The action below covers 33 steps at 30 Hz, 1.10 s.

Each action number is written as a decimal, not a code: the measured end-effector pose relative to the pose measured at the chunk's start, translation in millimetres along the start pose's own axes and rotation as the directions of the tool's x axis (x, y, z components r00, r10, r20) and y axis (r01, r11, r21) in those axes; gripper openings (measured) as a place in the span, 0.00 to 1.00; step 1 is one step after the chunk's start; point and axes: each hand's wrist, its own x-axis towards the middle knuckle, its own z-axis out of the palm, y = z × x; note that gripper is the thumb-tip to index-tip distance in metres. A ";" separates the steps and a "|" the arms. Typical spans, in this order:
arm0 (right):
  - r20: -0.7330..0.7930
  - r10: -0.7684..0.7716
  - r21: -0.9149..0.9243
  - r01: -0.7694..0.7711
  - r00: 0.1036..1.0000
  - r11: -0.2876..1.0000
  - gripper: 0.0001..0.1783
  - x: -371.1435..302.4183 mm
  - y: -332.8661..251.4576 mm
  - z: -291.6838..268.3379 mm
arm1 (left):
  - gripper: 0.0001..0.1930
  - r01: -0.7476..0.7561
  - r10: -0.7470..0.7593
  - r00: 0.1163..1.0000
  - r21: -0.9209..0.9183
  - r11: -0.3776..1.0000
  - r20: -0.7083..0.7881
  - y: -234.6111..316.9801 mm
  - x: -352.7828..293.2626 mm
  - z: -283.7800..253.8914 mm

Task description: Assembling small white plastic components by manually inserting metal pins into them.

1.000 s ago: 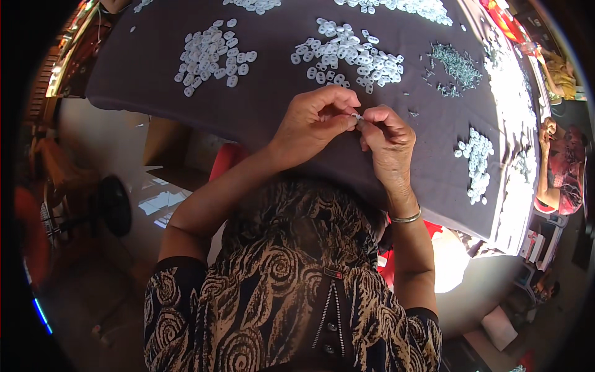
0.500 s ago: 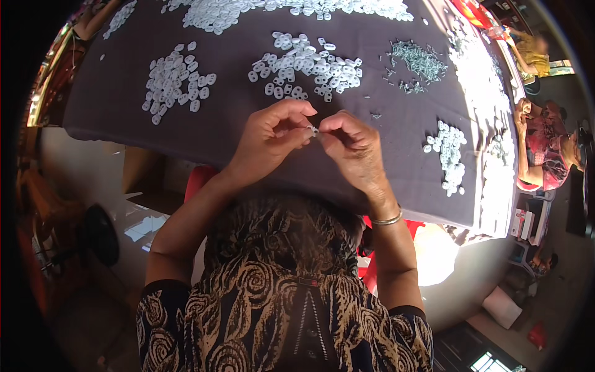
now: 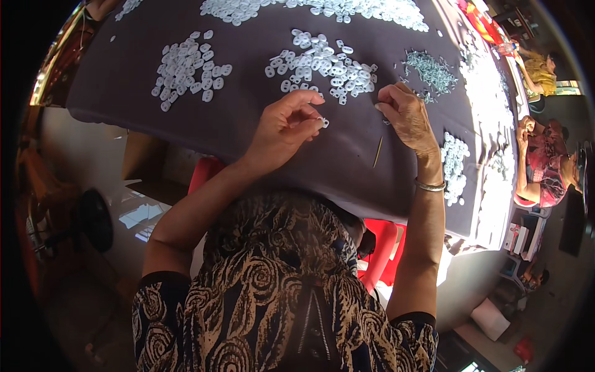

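My left hand pinches a small white plastic piece with holes between thumb and forefinger, just above the dark tablecloth. To the right, my right hand has its thumb and fingertips pressed together over the cloth; whatever lies between them, if anything, is too small to make out. Close beyond it is a pile of small metal screws or pins, with a few loose ones beside the fingers. A thin brass-coloured rod lies on the cloth between my hands.
Oval white plastic pieces form a middle heap, a left heap, a far heap and a right heap. Sunlight glares on the table's right side. Two people sit beyond it. A black fan stands at left.
My right hand has left the white piece and moved right, toward the metal bits. My left hand keeps hold of the piece. The thin rod now shows on the cloth.
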 end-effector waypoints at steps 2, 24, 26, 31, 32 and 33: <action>0.008 -0.021 -0.024 0.021 1.000 0.999 0.04 3.0 3.0 2.4 | 0.15 0.001 -0.001 1.000 -0.009 1.000 -0.014 -1.8 -0.2 0.8; 0.074 0.166 0.758 -0.163 0.983 0.632 0.07 0.9 -59.5 67.6 | 0.17 -0.168 0.173 0.981 0.061 0.984 -0.091 -24.2 2.6 0.9; 0.089 0.186 0.768 -0.186 0.979 0.613 0.07 0.3 -59.0 69.0 | 0.17 -0.160 0.166 0.982 0.066 0.985 -0.093 -22.1 2.9 1.5; 0.089 0.207 0.783 -0.197 0.974 0.590 0.07 0.2 -61.8 69.8 | 0.16 -0.170 0.178 0.979 0.077 0.982 -0.104 -23.3 3.1 1.6; 0.089 0.207 0.783 -0.197 0.974 0.589 0.07 0.0 -61.7 70.0 | 0.16 -0.170 0.177 0.978 0.074 0.983 -0.111 -22.0 3.3 2.2; 0.087 0.200 0.778 -0.192 0.976 0.598 0.07 -0.1 -61.2 70.0 | 0.15 -0.170 0.177 0.977 0.071 0.983 -0.118 -21.4 3.3 2.6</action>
